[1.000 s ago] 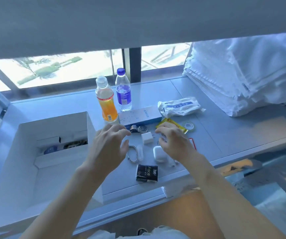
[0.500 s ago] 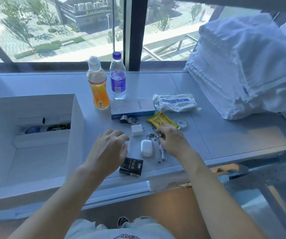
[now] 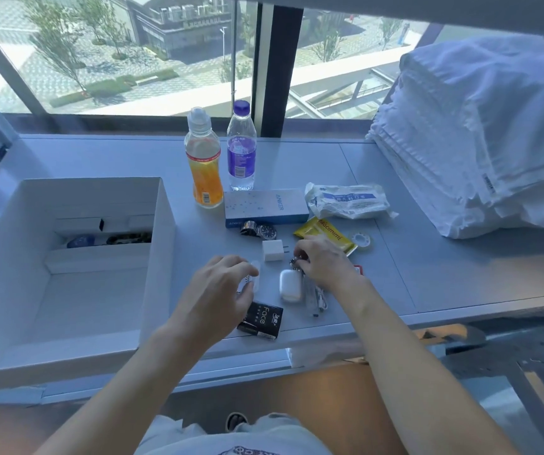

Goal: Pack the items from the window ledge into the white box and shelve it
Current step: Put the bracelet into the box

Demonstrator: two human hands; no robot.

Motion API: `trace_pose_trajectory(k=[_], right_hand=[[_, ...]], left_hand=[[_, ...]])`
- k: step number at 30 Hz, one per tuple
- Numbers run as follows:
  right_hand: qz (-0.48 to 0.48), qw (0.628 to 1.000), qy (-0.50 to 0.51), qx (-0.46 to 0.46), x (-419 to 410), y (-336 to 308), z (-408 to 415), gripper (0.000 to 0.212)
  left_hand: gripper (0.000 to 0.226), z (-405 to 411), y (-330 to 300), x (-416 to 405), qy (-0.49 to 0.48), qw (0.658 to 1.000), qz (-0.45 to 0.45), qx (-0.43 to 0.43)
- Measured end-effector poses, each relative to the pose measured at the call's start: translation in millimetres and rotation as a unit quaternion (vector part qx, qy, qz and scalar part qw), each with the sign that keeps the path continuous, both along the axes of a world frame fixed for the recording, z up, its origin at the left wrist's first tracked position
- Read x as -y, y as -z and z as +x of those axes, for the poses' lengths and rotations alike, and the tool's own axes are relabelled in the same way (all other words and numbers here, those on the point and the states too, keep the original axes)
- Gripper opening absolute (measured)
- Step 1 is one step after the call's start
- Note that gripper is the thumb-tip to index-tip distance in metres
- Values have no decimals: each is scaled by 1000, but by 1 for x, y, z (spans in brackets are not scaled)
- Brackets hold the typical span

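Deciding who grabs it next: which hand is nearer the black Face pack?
Left. The left hand hovers just above the black Face pack, overlapping its upper-left corner. The right hand is farther up-right, past the white earbud case.

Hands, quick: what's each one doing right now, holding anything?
Left hand: fingers curled, pinching the silver chain bracelet.
Right hand: fingertips pinching a small bunch of keys.

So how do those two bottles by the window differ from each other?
The orange drink bottle has a clear sports-style cap, while the water bottle has a purple screw cap. The orange drink bottle holds orange liquid and has a red band and orange label; the water bottle holds clear liquid and has a purple label. The orange drink bottle stands slightly nearer the white box. Both are clear plastic, upright and capped, side by side on the ledge.
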State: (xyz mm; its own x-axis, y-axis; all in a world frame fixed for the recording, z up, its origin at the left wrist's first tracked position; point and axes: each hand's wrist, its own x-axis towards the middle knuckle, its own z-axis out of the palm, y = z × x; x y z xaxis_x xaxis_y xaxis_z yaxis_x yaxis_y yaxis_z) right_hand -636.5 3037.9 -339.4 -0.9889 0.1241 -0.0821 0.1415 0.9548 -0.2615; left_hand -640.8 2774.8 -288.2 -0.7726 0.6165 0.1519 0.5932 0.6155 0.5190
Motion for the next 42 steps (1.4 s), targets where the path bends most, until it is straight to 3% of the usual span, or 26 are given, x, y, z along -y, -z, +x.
trace_pose_trajectory(k=[6, 11, 18, 27, 32, 38, 42], right_hand=[[-40, 995, 15, -90, -5, -7, 6, 13], [-148, 958, 59, -237, -6, -41, 12, 5], [-216, 922, 53, -317, 10, -96, 27, 5], [-355, 887, -11, -295, 43, -153, 43, 9], [-411, 859, -70, -298, 54, -165, 46, 10], [-469, 835, -70, -279, 54, -165, 44, 10], [-464, 841, -16, -277, 49, -158, 44, 9]], left_hand=[[19, 2, -6, 1, -1, 1000, 7, 3], [17, 0, -15, 0, -20, 999, 37, 7], [16, 0, -36, -4, -31, 996, 77, 11], [30, 6, -66, -14, -15, 981, 189, 46], [42, 7, -74, -19, -12, 976, 200, 83], [3, 3, -70, -14, -12, 969, 213, 123], [8, -4, -68, -2, -18, 959, 235, 158]])
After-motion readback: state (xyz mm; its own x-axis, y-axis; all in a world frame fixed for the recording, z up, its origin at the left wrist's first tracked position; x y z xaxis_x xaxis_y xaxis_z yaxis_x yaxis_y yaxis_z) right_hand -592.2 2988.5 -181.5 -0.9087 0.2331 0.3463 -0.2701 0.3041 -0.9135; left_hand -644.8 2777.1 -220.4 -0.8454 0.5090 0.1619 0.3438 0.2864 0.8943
